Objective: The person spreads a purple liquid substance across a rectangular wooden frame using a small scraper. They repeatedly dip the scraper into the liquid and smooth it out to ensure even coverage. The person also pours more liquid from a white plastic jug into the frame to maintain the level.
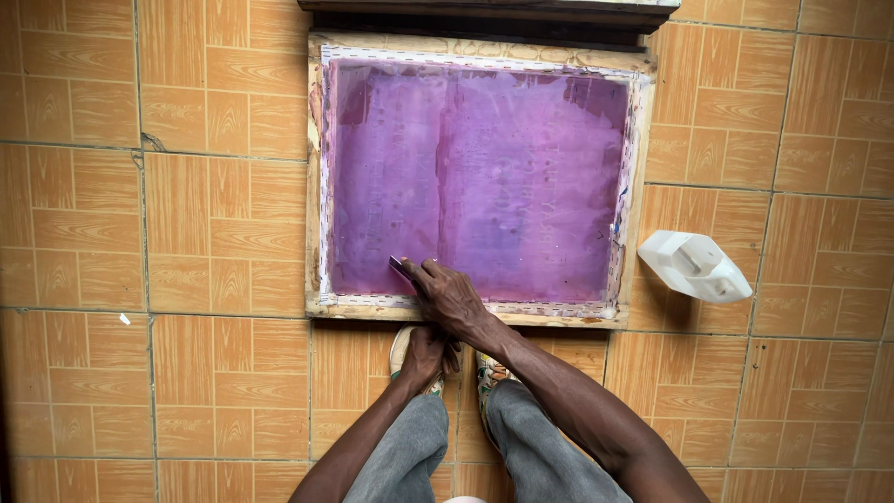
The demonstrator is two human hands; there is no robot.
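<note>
A wooden screen-printing frame (315, 186) lies flat on the tiled floor, its mesh (484, 168) coated purple. My right hand (449, 296) reaches over the frame's near rail and presses a small flat card-like scraper (401, 268) onto the mesh near the lower left. My left hand (424, 354) rests just below the frame's near edge, fingers curled against the wood, above my shoes (403, 346). My grey-trousered knees show at the bottom.
A white plastic jerrycan (694, 265) lies on its side on the floor just right of the frame. A dark board or ledge (484, 13) runs along the frame's far edge. Orange-brown floor tiles (140, 233) surround everything.
</note>
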